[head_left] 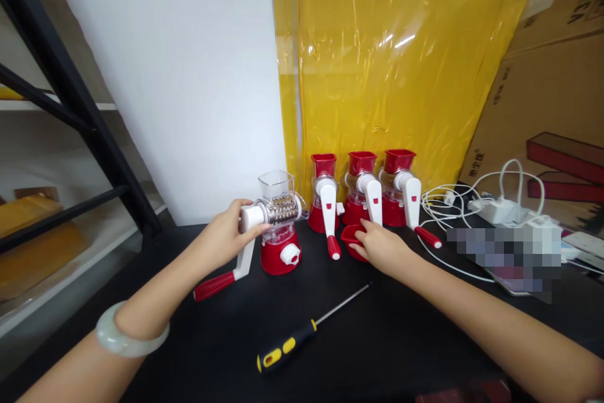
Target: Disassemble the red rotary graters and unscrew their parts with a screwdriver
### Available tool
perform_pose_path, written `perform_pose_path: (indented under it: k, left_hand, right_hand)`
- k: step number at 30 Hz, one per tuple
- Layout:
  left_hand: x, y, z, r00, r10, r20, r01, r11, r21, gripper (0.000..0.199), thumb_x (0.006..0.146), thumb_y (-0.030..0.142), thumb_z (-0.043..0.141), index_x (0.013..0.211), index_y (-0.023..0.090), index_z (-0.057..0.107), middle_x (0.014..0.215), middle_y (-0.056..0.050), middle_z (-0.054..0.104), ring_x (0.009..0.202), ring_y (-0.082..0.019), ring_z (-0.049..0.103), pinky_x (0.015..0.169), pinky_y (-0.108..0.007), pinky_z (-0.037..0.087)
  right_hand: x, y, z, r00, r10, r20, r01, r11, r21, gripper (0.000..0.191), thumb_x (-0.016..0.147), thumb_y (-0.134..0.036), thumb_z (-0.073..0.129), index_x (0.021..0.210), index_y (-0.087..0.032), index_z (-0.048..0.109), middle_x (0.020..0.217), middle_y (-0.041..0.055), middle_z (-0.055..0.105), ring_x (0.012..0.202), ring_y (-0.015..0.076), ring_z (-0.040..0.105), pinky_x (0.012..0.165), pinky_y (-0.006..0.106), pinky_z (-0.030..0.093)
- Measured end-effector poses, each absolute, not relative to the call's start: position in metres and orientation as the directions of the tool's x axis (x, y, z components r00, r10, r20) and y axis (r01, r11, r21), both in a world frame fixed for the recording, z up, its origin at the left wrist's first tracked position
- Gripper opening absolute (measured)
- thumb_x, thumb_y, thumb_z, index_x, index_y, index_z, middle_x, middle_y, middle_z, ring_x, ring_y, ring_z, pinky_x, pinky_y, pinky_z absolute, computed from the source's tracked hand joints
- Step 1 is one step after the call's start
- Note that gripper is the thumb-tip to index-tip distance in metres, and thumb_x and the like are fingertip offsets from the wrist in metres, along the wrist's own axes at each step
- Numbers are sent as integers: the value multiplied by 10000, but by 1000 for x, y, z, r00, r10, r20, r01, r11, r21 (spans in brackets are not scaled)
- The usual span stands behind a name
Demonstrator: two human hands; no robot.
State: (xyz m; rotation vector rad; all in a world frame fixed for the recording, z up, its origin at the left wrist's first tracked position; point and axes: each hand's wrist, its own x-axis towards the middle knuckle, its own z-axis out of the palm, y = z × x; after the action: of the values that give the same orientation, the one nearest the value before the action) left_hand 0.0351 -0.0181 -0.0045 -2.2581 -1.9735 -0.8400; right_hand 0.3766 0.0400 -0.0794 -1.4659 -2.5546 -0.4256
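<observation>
A rotary grater (279, 255) with a red base, clear hopper and metal drum stands upright on the black table. My left hand (231, 233) is closed around the white hub of its crank, whose red handle hangs down to the left. To the right, my right hand (377, 242) pinches a red plastic piece (352, 236) low over the table, perhaps touching it; the fingers partly cover the piece. It resembles the red hopper tops of the other graters. Nearer me lies a screwdriver (302, 337) with a black and yellow handle, touched by neither hand.
Three more graters, a left one (325, 195), a middle one (363, 189) and a right one (401, 192), stand behind my right hand. White cables (438, 208) and a power strip (500, 209) lie at right. Behind are a white board (189, 76), yellow sheeting (377, 76) and a cardboard box (542, 88).
</observation>
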Motion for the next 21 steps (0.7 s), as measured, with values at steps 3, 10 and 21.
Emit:
perform_pose_path:
  k: [3,10,21]
  left_hand:
    - [30,-20,-11,88,907,413,891,-257,375,553,832,564,530,1229,184,464,988,-97,675,777,-225,653,707,-349,493]
    - [17,-12,-17,187,901,391,793,-374,482,507,847,477,561,1261,205,451,1086,-81,665,895,-233,653,782,-363,520]
    - [-9,3,-23,303,895,327,631,-446,635,546,895,419,511,1374,216,348,1324,-102,544,1160,-244,551,996,-405,449]
  right_hand:
    - [375,47,-81,-507,811,292,862,482,158,355,947,-400,439,1076,-154,661,1077,163,614,943,261,645,769,338,525]
    - [379,49,-74,-546,764,344,836,522,169,420,892,-474,529,1143,-151,626,1248,216,531,1004,330,617,768,433,538]
    - [297,42,-33,-397,738,546,60,614,-787,328,838,-339,622,1116,-213,500,1189,92,579,1141,187,562,1010,393,441]
